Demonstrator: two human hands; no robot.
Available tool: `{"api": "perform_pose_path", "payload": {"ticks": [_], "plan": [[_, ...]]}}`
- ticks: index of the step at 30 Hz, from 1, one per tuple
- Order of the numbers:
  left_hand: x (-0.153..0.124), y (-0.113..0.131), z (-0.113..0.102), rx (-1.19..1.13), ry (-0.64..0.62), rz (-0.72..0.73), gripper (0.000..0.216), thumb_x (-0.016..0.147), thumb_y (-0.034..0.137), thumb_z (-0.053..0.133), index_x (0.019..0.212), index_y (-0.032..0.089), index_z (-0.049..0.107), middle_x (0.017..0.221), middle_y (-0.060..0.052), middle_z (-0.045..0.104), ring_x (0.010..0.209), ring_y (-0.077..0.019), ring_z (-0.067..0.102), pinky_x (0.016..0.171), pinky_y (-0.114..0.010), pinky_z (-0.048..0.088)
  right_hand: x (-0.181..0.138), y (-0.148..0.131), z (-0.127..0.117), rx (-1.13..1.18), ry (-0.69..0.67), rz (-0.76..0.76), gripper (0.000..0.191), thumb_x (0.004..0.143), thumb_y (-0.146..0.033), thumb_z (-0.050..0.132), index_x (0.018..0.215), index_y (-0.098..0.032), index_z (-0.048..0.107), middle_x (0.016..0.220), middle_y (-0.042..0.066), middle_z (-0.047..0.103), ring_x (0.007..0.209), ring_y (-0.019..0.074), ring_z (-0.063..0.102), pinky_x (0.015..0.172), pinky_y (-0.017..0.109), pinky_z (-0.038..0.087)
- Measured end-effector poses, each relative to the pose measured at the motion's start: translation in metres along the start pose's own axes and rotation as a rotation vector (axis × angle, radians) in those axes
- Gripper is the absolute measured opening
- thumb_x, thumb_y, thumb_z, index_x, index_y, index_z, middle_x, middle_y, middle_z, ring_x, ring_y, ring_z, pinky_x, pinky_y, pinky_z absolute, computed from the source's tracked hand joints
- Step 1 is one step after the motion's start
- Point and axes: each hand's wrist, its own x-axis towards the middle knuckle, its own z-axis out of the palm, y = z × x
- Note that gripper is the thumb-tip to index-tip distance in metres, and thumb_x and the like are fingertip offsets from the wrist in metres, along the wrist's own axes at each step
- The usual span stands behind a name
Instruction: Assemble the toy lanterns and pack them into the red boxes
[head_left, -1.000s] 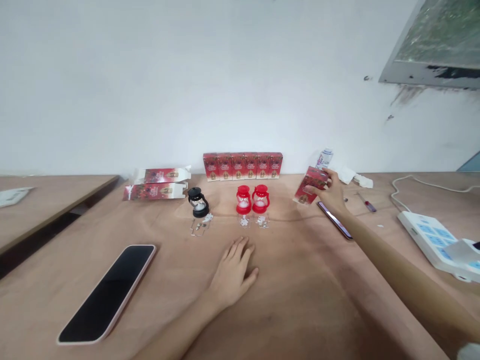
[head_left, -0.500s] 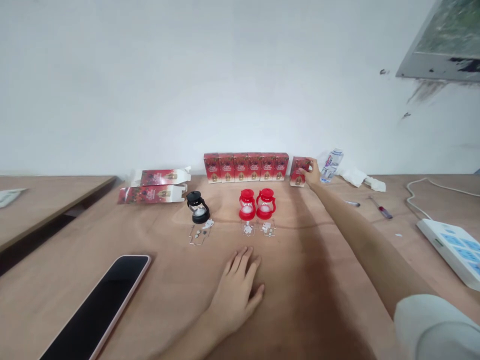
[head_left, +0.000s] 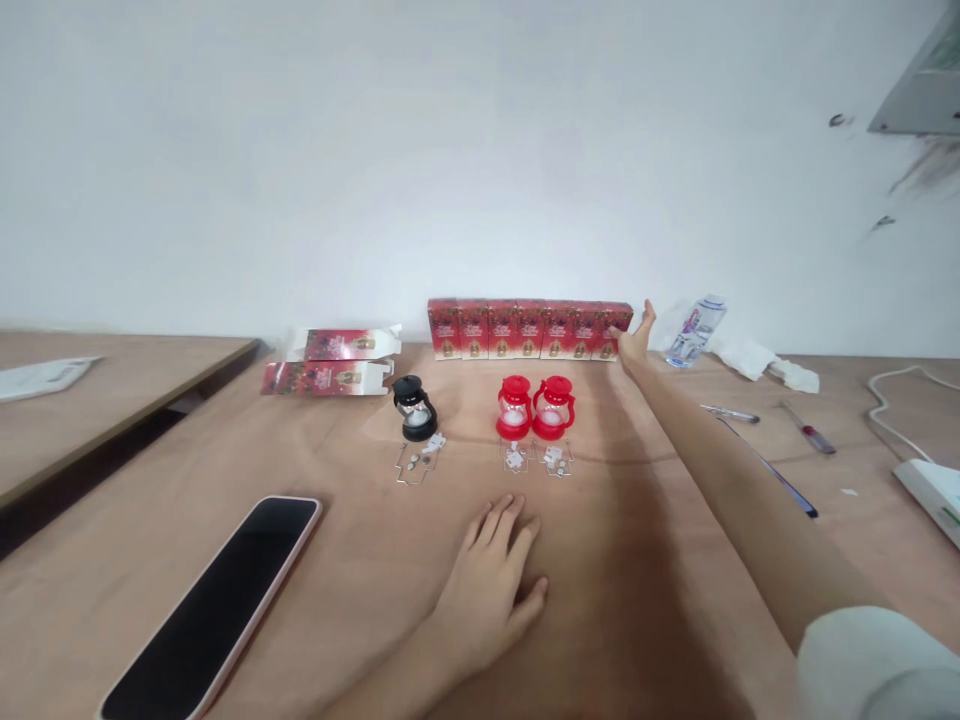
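Note:
My left hand (head_left: 491,580) lies flat on the table, fingers apart, holding nothing. At the wall, my right hand (head_left: 636,340) touches the right end of a row of red printed boxes (head_left: 531,330). One finger points up, clear of the box, and the hand is not wrapped around it. In front of the row stand two small red lanterns (head_left: 514,410) side by side and a black lantern (head_left: 415,410) to their left. Thin wire handles (head_left: 411,482) and small white pieces (head_left: 514,459) lie before them.
Two flattened red cartons (head_left: 326,378) are at the back left. A phone (head_left: 217,600) lies front left. To the right are a clear bottle (head_left: 696,332), white tissue (head_left: 750,358), a screwdriver (head_left: 814,436), a pen-like item (head_left: 731,413) and a white power strip (head_left: 930,495).
The single box at the right has moved left against the row. My right hand has loosened from its grip, with a finger raised. The view has turned slightly right; my left hand stays flat.

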Motion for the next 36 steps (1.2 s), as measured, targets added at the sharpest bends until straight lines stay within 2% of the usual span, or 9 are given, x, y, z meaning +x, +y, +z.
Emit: {"api": "perform_pose_path", "payload": {"ticks": [3,5,10,14,19,25,26,30,36], "plan": [[0.001,0.000,0.000,-0.027,0.029,0.002,0.046,0.080,0.029,0.052,0.125,0.018,0.046,0.139,-0.015,0.040,0.129,-0.0335,0.035,0.101,-0.053,0.035,-0.013,-0.038,0.006,-0.049,0.123,-0.085,0.058,0.067,-0.011,0.046,0.123,-0.016,0.034,0.133,0.015,0.031,0.134,0.0269,0.021,0.110,0.054,0.011],[0.001,0.001,0.000,-0.035,0.037,-0.005,0.046,0.079,0.028,0.054,0.123,0.019,0.047,0.138,-0.015,0.041,0.129,-0.0334,0.035,0.101,-0.053,0.035,-0.031,-0.078,0.019,-0.088,0.096,-0.274,0.048,0.069,-0.009,0.044,0.116,-0.018,0.040,0.124,0.014,0.041,0.126,0.0276,0.033,0.108,0.054,0.019],[0.001,0.002,-0.003,-0.057,0.033,-0.013,0.047,0.079,0.031,0.054,0.124,0.019,0.046,0.137,-0.014,0.042,0.129,-0.0319,0.035,0.102,-0.052,0.034,-0.118,-0.188,0.074,-0.016,-0.659,-0.540,0.031,0.080,-0.020,0.049,0.112,-0.020,0.048,0.100,0.006,0.058,0.097,0.0230,0.057,0.091,0.043,0.045],[-0.001,0.000,-0.008,-0.081,0.028,-0.014,0.044,0.080,0.031,0.054,0.122,0.020,0.048,0.138,-0.013,0.042,0.129,-0.0303,0.036,0.103,-0.050,0.034,-0.191,-0.224,0.107,-0.081,-1.029,-0.441,0.048,0.071,-0.043,0.068,0.114,-0.028,0.053,0.091,0.001,0.062,0.094,0.0252,0.060,0.090,0.045,0.045],[0.000,-0.012,-0.011,-0.207,0.057,-0.031,0.040,0.081,0.027,0.053,0.119,0.019,0.050,0.132,-0.011,0.049,0.125,-0.0263,0.043,0.102,-0.047,0.036,-0.219,-0.207,0.099,-0.038,-0.972,-0.334,0.021,0.073,-0.027,0.068,0.091,-0.029,0.056,0.073,-0.002,0.061,0.083,0.0201,0.063,0.085,0.038,0.048],[0.010,-0.028,-0.003,-0.607,0.317,-0.200,0.046,0.085,0.035,0.050,0.126,0.017,0.040,0.127,-0.012,0.054,0.117,-0.0226,0.052,0.100,-0.043,0.041,-0.221,-0.183,0.013,0.205,-0.775,-0.035,0.020,0.085,-0.045,0.047,0.086,-0.025,0.047,0.079,0.000,0.063,0.071,0.0188,0.066,0.061,0.034,0.056],[0.011,-0.032,-0.005,-0.614,0.368,-0.194,0.045,0.086,0.035,0.050,0.126,0.018,0.040,0.127,-0.012,0.054,0.117,-0.0219,0.052,0.099,-0.042,0.041,-0.224,-0.178,-0.005,0.392,-0.746,0.142,0.022,0.081,-0.045,0.054,0.081,-0.024,0.047,0.076,-0.001,0.064,0.068,0.0184,0.066,0.060,0.035,0.056],[0.012,-0.059,-0.027,-0.189,0.479,-0.274,0.031,0.088,0.031,0.044,0.115,0.018,0.051,0.119,-0.009,0.058,0.113,-0.0210,0.051,0.097,-0.038,0.040,-0.244,-0.148,-0.065,0.804,-0.719,0.664,0.023,0.071,-0.032,0.072,0.082,-0.019,0.056,0.083,0.002,0.069,0.075,0.0171,0.069,0.066,0.031,0.059],[0.005,-0.111,-0.067,0.139,0.378,-0.506,0.031,0.089,0.030,0.040,0.096,0.016,0.065,0.103,-0.012,0.064,0.101,-0.0309,0.052,0.087,-0.047,0.036,-0.249,-0.106,-0.092,0.907,-0.771,0.803,0.025,0.068,-0.030,0.075,0.088,-0.024,0.062,0.085,0.000,0.070,0.085,0.0192,0.070,0.079,0.038,0.057]]}}
